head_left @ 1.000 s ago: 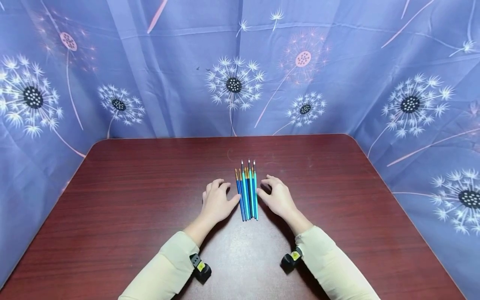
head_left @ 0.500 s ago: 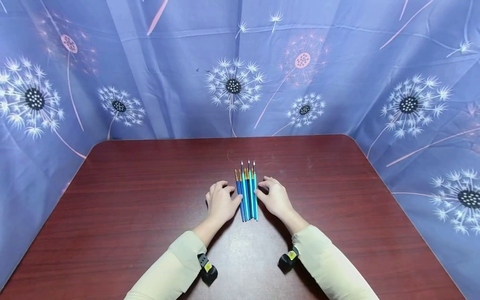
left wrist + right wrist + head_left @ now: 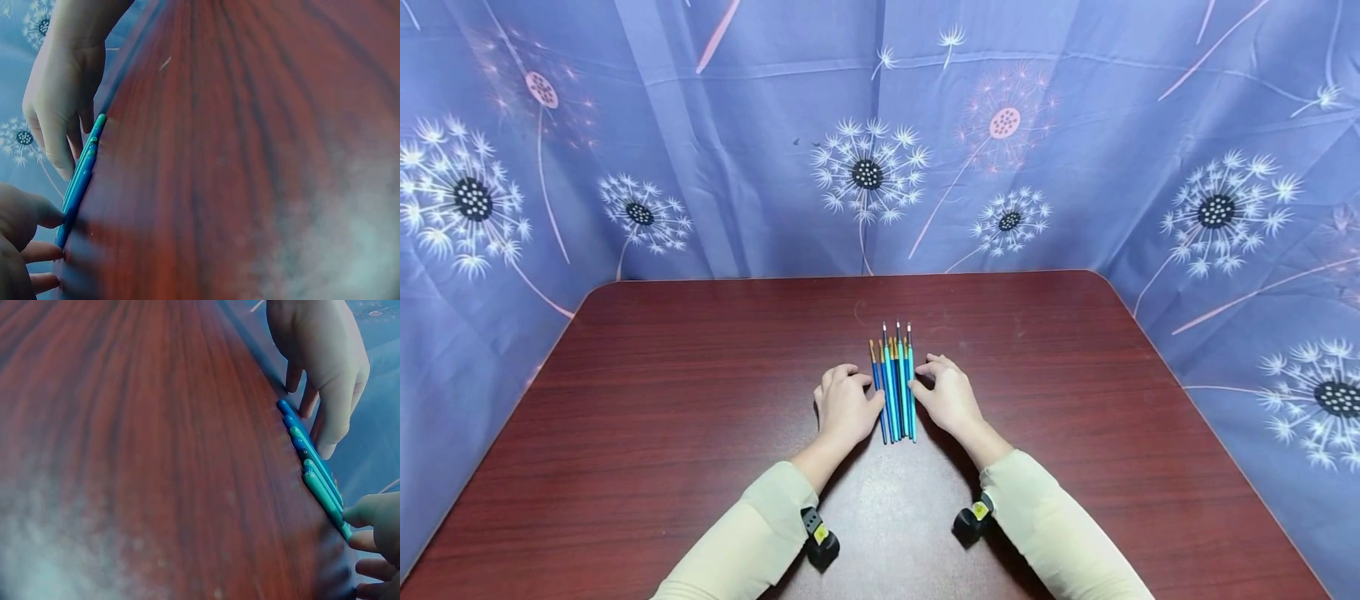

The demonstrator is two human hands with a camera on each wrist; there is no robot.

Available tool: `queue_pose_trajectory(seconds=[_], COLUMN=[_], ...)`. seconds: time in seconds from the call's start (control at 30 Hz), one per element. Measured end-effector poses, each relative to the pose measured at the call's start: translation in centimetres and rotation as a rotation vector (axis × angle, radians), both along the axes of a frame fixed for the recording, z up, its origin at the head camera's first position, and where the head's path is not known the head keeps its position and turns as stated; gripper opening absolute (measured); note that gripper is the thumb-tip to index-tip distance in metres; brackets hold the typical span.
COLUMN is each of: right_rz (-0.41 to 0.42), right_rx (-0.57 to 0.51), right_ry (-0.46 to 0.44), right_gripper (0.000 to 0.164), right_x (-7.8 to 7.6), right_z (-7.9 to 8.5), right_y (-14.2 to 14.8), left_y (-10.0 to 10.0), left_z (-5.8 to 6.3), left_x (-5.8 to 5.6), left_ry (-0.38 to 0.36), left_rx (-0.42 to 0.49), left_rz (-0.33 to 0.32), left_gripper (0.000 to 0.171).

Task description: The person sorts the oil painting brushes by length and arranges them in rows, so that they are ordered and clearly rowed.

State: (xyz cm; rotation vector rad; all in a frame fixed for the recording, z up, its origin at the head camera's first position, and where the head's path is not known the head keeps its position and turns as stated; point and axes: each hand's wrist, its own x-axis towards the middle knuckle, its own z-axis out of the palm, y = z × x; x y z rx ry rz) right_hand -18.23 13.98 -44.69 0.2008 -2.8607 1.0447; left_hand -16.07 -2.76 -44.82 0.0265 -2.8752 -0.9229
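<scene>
The fingers [image 3: 42,252] of the left hand [image 3: 844,408] are loosely bent and a little apart, and its thumb touches the leftmost handle of a row of paintbrushes [image 3: 892,396]. The right hand [image 3: 951,402] mirrors it from the other side: its fingers [image 3: 365,541] are relaxed and slightly spread, with the thumb against the outermost turquoise handle. Neither hand pinches a brush; the row lies between them.

The paintbrushes lie side by side, close together, near the middle of the surface [image 3: 662,400]. Their handle ends point toward the person and their tips away. Blue handles sit mostly at the left of the row, turquoise ones farther right, with a dark one among them. Some tips are orange-brown; three pale tips on dark necks reach farther out.

Behind the hands, pale sleeves cover the forearms, the left sleeve [image 3: 741,537] and the right sleeve [image 3: 1060,525] each with a black device [image 3: 822,546] at the wrist. The surface is reddish-brown with dark grain. Around it hangs a blue curtain [image 3: 752,167] printed with white and pink dandelions.
</scene>
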Motion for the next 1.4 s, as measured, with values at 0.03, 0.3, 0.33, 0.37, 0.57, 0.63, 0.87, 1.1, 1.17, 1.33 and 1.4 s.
queue_pose_trajectory(seconds=[0.03, 0.3, 0.33, 0.37, 0.57, 0.63, 0.87, 1.1, 1.17, 1.33, 1.4], right_rz=[-0.001, -0.036, -0.046, -0.057, -0.111, -0.122, -0.160, -0.172, -0.174, -0.182, -0.185], right_rx=[-0.001, 0.027, 0.033, 0.038, 0.095, 0.115, 0.176, 0.197, 0.192, 0.181, 0.176], right_ry=[0.001, -0.017, -0.026, -0.035, -0.062, -0.056, -0.024, -0.005, -0.006, 0.001, 0.005], right_gripper=[0.030, 0.028, 0.028, 0.028, 0.028, 0.029, 0.024, 0.019, 0.018, 0.018, 0.018], right_x=[0.00, -0.04, -0.04, -0.01, 0.03, 0.04, 0.03, -0.07, -0.08, -0.05, -0.02], right_z=[0.02, 0.10, 0.13, 0.19, 0.20, 0.15, 0.13, 0.19, 0.19, 0.17, 0.14], right_y=[0.00, -0.10, -0.12, -0.16, -0.34, -0.44, -0.70, -0.62, -0.59, -0.59, -0.62], left_y=[0.01, 0.20, 0.22, 0.25, 0.31, 0.31, 0.25, 0.28, 0.31, 0.30, 0.27], left_z=[0.02, 0.05, 0.03, 0.02, -0.05, -0.05, 0.22, 0.30, 0.28, 0.25, 0.26], left_x=[0.00, 0.08, 0.07, 0.06, -0.01, -0.05, -0.28, -0.52, -0.58, -0.62, -0.65], left_ry=[0.000, 0.025, 0.028, 0.032, 0.055, 0.058, 0.084, 0.071, 0.068, 0.055, 0.051], left_rx=[-0.002, -0.029, -0.033, -0.036, -0.067, -0.069, -0.080, -0.084, -0.073, -0.062, -0.058], left_rz=[0.001, 0.020, 0.023, 0.025, 0.045, 0.050, 0.075, 0.090, 0.097, 0.114, 0.118], left_gripper=[0.030, 0.030, 0.029, 0.029, 0.022, 0.021, 0.014, 0.023, 0.024, 0.024, 0.023])
